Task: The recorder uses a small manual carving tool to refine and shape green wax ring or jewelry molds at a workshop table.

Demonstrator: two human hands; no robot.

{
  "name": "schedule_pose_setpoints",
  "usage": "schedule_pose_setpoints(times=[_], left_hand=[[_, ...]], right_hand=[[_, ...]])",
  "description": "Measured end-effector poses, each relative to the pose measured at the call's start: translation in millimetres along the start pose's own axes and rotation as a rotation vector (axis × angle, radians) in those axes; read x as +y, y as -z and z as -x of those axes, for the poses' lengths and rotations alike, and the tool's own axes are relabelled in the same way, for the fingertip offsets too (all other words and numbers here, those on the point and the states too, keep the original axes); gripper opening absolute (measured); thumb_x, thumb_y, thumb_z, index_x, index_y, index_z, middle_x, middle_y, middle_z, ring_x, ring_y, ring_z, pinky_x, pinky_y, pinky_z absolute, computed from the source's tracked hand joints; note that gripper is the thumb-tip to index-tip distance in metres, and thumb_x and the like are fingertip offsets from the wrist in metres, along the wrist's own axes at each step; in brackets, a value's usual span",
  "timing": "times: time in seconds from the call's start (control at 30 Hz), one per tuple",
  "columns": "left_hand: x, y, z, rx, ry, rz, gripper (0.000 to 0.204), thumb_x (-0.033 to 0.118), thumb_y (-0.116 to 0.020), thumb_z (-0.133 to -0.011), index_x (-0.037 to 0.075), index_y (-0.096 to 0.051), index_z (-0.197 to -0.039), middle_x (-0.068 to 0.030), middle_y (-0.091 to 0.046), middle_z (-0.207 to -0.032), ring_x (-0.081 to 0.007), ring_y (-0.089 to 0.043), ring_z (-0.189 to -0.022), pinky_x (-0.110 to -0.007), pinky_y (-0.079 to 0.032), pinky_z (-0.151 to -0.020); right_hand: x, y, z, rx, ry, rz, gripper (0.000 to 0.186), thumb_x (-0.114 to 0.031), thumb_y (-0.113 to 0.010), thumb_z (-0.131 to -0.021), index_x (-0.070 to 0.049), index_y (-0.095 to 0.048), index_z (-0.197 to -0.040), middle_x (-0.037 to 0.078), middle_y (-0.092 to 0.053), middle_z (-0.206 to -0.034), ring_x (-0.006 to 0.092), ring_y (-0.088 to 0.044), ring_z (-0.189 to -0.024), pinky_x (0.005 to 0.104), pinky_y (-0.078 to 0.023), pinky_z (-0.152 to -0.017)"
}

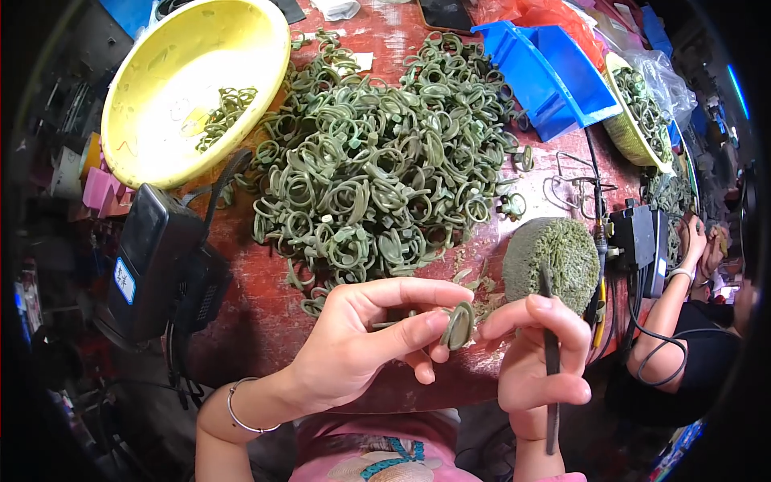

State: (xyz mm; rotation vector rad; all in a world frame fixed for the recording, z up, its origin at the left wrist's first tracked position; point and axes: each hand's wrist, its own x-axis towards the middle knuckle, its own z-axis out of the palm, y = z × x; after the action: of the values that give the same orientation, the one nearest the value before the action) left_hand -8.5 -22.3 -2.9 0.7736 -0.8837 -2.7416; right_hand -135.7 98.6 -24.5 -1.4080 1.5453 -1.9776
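My left hand point(353, 345) pinches a green ring point(459, 325) with a broad oval face between thumb and fingertips, above the table's near edge. My right hand point(534, 369) grips a long, thin, dark flat tool point(552, 353), held nearly upright; whether it is a file or a blade I cannot tell. The tool stands apart from the ring, to its right. Beyond both hands lies a large heap of similar green rings point(369, 161) on the worn red table point(241, 297). A rough green-grey block point(534, 257) sits just past my right hand, with crumbs beside it.
A yellow basin point(132, 120) with a few rings stands back left, a black box-shaped device point(161, 249) below it. Back right are a blue bin point(554, 76) and a ring-filled basket point(622, 132). A wire stand point(574, 181), cables, and another person's hand point(692, 241) are at right.
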Motion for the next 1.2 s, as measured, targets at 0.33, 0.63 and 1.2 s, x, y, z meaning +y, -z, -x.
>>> schedule_pose_setpoints(times=[0.33,0.63,1.2], left_hand=[[4,-3,5,-0.025,0.091,0.143,0.035,0.014,-0.053,-0.084,-0.007,-0.050,-0.112,-0.0087,-0.055,-0.068,-0.0111,-0.049,-0.051,-0.021,-0.039,-0.045],[-5,-2,5,-0.038,-0.293,-0.301,0.024,0.007,-0.057,-0.082,-0.006,-0.057,-0.102,-0.0125,-0.057,-0.083,-0.0130,-0.057,-0.061,-0.021,-0.049,-0.053],[7,-3,3,-0.100,0.087,-0.149,0.027,0.011,-0.051,-0.087,-0.007,-0.052,-0.109,-0.0119,-0.058,-0.092,-0.0108,-0.057,-0.061,-0.021,-0.047,-0.050]], right_hand=[[-11,1,6,-0.158,-0.026,-0.056,0.041,-0.003,-0.060,-0.078,0.004,-0.042,-0.113,0.021,-0.063,-0.079,0.0261,-0.064,-0.062,0.0317,-0.051,-0.051],[-16,1,-2,-0.177,-0.089,0.135,0.031,0.000,-0.058,-0.078,0.001,-0.050,-0.108,0.014,-0.063,-0.077,0.0210,-0.061,-0.062,0.0277,-0.049,-0.054],[-13,-1,-6,-0.211,0.094,0.479,0.038,0.006,-0.068,-0.067,-0.004,-0.061,-0.103,0.009,-0.056,-0.084,0.0145,-0.055,-0.062,0.0227,-0.044,-0.052]])
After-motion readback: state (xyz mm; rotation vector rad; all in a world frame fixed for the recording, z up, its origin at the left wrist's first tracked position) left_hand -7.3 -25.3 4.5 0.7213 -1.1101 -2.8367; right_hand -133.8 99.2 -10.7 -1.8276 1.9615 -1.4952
